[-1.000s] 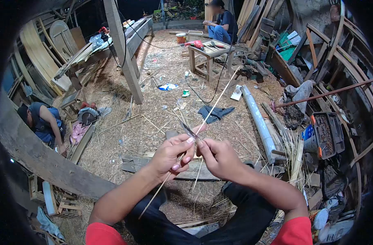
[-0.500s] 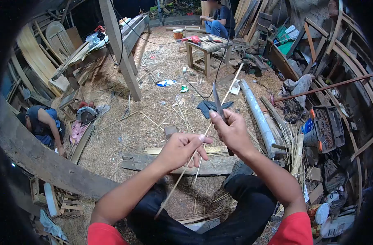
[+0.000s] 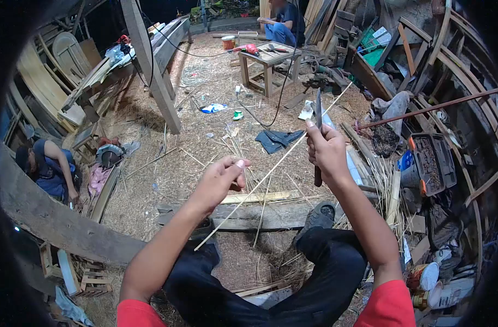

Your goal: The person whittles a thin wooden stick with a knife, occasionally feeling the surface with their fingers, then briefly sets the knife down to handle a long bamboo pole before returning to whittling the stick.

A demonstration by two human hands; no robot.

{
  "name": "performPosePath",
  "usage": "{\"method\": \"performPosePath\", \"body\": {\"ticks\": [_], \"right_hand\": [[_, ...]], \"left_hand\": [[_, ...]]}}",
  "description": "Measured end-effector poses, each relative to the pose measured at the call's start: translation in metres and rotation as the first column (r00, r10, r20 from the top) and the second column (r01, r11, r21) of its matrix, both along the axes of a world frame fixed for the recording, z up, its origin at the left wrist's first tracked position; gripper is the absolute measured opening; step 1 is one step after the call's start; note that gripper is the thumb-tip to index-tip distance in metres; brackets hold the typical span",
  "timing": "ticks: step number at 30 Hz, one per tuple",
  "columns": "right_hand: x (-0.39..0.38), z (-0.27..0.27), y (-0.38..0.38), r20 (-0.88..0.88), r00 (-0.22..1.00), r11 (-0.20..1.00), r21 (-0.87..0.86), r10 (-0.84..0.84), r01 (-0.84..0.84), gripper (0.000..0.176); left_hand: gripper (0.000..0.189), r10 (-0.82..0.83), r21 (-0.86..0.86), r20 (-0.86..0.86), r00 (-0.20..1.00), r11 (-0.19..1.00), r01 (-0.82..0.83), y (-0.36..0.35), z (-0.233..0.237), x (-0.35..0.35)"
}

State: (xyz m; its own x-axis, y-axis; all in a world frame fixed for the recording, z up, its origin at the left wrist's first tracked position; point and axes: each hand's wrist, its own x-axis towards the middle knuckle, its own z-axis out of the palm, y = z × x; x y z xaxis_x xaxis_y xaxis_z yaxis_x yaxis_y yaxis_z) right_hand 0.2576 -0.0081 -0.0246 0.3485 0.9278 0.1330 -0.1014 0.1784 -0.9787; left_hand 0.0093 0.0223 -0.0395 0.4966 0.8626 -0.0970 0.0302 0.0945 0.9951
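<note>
My right hand (image 3: 328,150) is closed around a knife (image 3: 318,111), its blade pointing up and its handle end showing below the fist. A long, thin, pale strip, seemingly bamboo (image 3: 243,203), runs slantwise through the same hand. One end rises past the blade to the upper right, while the other comes down over my left leg. My left hand (image 3: 222,179) is to the left of the strip, apart from it. Its fingers are curled in with the thumb against them, and nothing shows in them.
A wooden plank (image 3: 238,218) lies across the ground before my feet. More strips (image 3: 388,201) are heaped at right, near an open toolbox (image 3: 432,163). One person (image 3: 52,166) crouches at left; another (image 3: 284,24) sits behind a small table (image 3: 268,57). A post (image 3: 151,71) stands left.
My left hand has let go of the strip and moved a little left. My right hand has moved up and right with the knife and strip.
</note>
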Motion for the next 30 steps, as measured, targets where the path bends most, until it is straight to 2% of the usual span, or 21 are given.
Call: {"method": "performPosePath", "body": {"ticks": [3,7,11,15,18,27,30], "right_hand": [[-0.004,-0.002,0.002,0.013,1.0,1.0,-0.015,-0.002,0.002,0.029],[-0.006,-0.005,0.003,0.043,0.999,1.0,-0.01,-0.002,0.002,0.029],[-0.009,-0.004,0.003,0.048,0.999,0.999,-0.03,-0.021,0.022,0.028],[-0.009,-0.005,0.003,0.118,0.992,0.998,-0.035,-0.05,0.054,0.028],[-0.007,-0.008,0.006,0.056,0.998,1.0,-0.013,-0.008,0.008,0.027],[0.005,0.001,0.001,-0.023,1.0,1.0,-0.002,-0.009,0.009,0.027],[0.009,0.007,0.0,-0.037,0.997,0.997,0.001,-0.071,0.071,0.027]], "left_hand": [[0.032,-0.16,0.039,-0.059,0.985,0.986,0.163,-0.003,0.003,-0.001],[0.032,-0.216,0.032,-0.024,0.976,0.976,0.217,-0.01,0.005,0.005],[0.029,-0.306,0.153,-0.055,0.95,0.938,0.311,-0.013,0.011,0.003],[0.025,-0.321,0.132,-0.063,0.945,0.936,0.327,-0.015,0.013,0.001],[0.023,-0.329,0.119,-0.039,0.944,0.936,0.331,-0.015,0.012,0.001],[0.026,-0.34,0.112,-0.051,0.939,0.933,0.343,-0.014,0.006,-0.004],[0.024,-0.339,0.091,-0.064,0.939,0.935,0.344,-0.016,0.005,-0.006]]}}
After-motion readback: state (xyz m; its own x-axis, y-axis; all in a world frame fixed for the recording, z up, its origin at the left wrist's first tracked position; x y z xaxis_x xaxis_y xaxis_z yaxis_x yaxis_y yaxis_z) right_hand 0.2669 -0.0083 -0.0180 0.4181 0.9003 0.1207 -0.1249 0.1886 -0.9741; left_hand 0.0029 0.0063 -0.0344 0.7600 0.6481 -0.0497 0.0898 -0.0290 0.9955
